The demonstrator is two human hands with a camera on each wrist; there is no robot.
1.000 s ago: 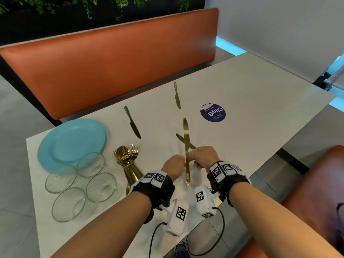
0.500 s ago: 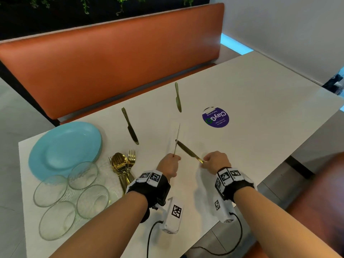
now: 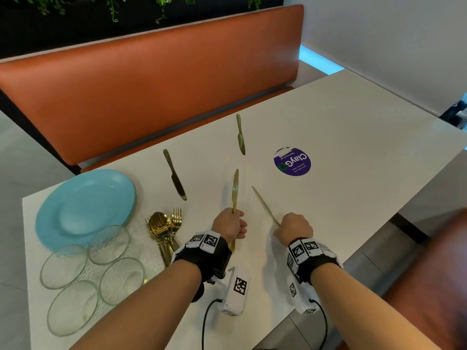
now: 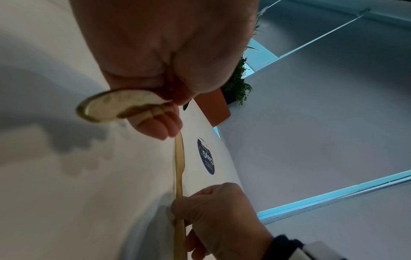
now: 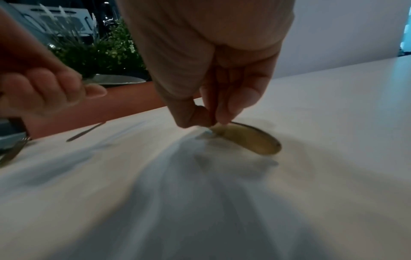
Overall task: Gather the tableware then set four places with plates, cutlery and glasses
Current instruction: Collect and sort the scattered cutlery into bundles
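Left hand fingers curling round a gold knife, right hand fingers pinching a second gold knife, 2 more knives lying on the white bench, blue plates, 4 glasses, forks and spoons sitting left.

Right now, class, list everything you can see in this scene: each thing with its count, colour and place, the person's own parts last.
Plates: stack, count unclear, light blue, table's near left.
Glass bowls: four, clear, in front of the plates.
Forks and spoons: one pile, gold, right of the bowls.
Knives on table: two, gold, toward the bench.
Held knives: two, gold, one in each hand.
Sticker: one, purple, mid-table.
Table: one, white.
Bench: one, orange, behind the table.
Left hand: grips a knife.
Right hand: grips a knife.
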